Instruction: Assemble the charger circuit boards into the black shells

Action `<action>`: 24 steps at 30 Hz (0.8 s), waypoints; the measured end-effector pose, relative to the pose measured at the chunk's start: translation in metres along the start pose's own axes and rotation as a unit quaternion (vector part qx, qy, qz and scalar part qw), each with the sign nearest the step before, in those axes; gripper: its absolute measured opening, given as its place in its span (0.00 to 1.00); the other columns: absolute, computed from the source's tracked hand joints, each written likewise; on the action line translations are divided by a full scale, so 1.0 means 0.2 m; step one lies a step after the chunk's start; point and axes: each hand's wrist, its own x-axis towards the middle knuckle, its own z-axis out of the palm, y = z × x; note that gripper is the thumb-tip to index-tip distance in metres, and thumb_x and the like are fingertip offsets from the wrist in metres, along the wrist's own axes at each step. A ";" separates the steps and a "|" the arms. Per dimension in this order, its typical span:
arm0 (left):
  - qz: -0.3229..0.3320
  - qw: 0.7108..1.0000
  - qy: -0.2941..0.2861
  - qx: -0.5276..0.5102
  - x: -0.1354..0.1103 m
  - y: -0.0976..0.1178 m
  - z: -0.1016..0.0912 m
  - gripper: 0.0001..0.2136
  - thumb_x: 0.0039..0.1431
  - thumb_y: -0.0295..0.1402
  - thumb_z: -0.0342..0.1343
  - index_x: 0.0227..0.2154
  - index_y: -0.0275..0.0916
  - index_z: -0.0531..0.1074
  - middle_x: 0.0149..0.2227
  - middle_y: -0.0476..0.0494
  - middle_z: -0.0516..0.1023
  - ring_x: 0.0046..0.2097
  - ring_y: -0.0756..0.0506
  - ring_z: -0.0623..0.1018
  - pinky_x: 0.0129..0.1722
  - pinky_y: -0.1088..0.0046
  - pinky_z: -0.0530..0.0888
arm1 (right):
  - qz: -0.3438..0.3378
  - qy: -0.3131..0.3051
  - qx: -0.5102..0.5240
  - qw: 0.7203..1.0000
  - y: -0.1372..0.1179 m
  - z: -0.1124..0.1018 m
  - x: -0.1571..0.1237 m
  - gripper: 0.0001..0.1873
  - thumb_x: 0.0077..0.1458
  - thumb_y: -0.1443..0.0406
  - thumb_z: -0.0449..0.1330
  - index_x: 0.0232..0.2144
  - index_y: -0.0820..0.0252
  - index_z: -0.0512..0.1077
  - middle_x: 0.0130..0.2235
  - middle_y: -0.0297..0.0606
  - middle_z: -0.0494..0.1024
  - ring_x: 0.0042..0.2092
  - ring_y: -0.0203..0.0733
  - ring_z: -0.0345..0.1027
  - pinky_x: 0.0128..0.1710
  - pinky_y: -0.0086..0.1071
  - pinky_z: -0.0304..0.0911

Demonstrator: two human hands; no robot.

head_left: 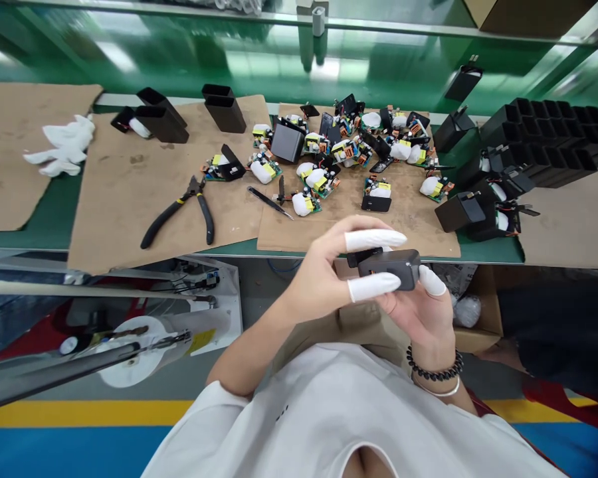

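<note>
Both my hands hold a small black charger housing [391, 267] in front of my chest, below the bench edge. My left hand [329, 275] pinches it from the left with white finger cots on the index finger and thumb. My right hand [421, 309] cups it from below and the right, with a cot on the thumb and bead bracelets on the wrist. On the cardboard sheet [408, 219] straight ahead lies a heap of small circuit boards [329, 156] with white and yellow parts, mixed with black shells.
Black pliers [182, 212] and tweezers [269, 201] lie on cardboard to the left. Empty black housings [164, 119] stand at the back left, more are stacked at the right [548, 139]. White gloves [64, 146] lie far left. A cardboard box [478, 312] sits under the bench.
</note>
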 end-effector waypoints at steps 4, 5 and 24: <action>-0.051 0.997 -0.037 -0.051 -0.01 0.01 0.06 0.06 0.52 0.31 0.73 0.35 0.43 0.87 0.41 0.43 0.85 0.44 0.44 0.83 0.47 0.69 0.79 | 0.004 0.006 0.008 1.000 0.01 0.03 0.01 0.12 0.52 0.58 0.71 0.40 0.50 0.80 0.44 0.31 0.87 0.43 0.39 0.83 0.45 0.36 0.82; -0.052 0.997 -0.019 -0.063 0.00 0.00 0.07 0.05 0.52 0.32 0.73 0.33 0.43 0.86 0.38 0.44 0.86 0.42 0.45 0.83 0.46 0.69 0.79 | 0.003 0.008 0.004 1.000 0.02 0.03 0.01 0.12 0.52 0.58 0.70 0.40 0.50 0.80 0.45 0.31 0.87 0.44 0.40 0.83 0.45 0.37 0.82; -0.080 0.996 -0.019 -0.038 -0.06 -0.02 0.05 0.14 0.53 0.31 0.70 0.45 0.41 0.85 0.52 0.39 0.84 0.55 0.39 0.82 0.57 0.65 0.78 | -0.016 0.031 0.023 0.999 0.03 0.03 0.02 0.11 0.52 0.58 0.72 0.38 0.51 0.81 0.42 0.29 0.87 0.41 0.36 0.82 0.41 0.28 0.81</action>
